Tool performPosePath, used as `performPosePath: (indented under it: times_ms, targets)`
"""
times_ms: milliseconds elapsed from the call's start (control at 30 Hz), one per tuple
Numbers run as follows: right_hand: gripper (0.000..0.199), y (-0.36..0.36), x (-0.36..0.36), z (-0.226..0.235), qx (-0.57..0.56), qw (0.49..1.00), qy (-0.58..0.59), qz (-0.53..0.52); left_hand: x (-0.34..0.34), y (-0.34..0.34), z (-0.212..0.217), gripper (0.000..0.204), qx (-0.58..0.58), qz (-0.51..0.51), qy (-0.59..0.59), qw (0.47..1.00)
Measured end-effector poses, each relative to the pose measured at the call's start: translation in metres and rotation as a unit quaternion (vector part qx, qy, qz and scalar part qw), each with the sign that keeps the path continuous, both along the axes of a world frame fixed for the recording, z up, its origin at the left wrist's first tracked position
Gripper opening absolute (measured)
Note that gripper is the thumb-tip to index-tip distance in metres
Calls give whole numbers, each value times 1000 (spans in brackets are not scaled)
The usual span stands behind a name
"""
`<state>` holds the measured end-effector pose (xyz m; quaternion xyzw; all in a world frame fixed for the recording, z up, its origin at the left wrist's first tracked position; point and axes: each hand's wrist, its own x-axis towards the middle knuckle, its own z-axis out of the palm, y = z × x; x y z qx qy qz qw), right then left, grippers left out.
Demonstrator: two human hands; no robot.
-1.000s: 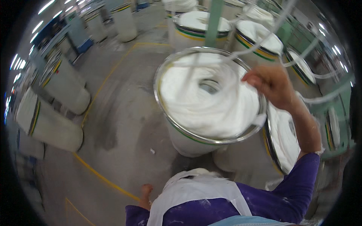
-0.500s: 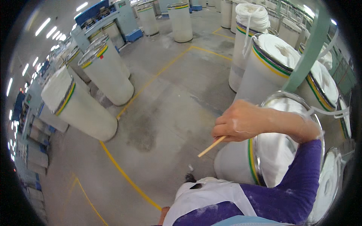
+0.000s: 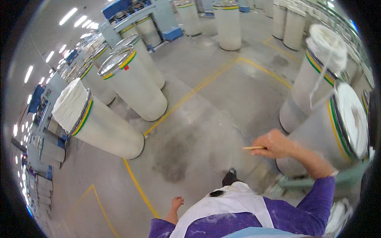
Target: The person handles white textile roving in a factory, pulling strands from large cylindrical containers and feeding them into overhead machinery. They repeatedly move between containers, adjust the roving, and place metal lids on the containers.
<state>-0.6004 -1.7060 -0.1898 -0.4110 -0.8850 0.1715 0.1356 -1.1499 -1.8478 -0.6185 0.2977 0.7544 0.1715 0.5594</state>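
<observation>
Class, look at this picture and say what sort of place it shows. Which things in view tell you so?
Most likely a textile spinning mill floor. Tall white cans heaped with coiled white fibre stand in rows, yellow lane lines mark the concrete floor, and blue-grey machines line the far side.
</observation>
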Motion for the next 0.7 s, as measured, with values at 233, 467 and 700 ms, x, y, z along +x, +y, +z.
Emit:
performPosePath:
  times_ms: [233,467,700]
  targets:
    - [31,185,79,-70,-148,952,157,-215,129,202,60,33,0,-165,29,986]
    - [33,397,238,-194,-80,948,-22,-308,263,511,119,34,110,-232,56,965]
    - [38,442,379,-359,-279,813,-40,-510,596,832,308,20,261,-490,-135,821]
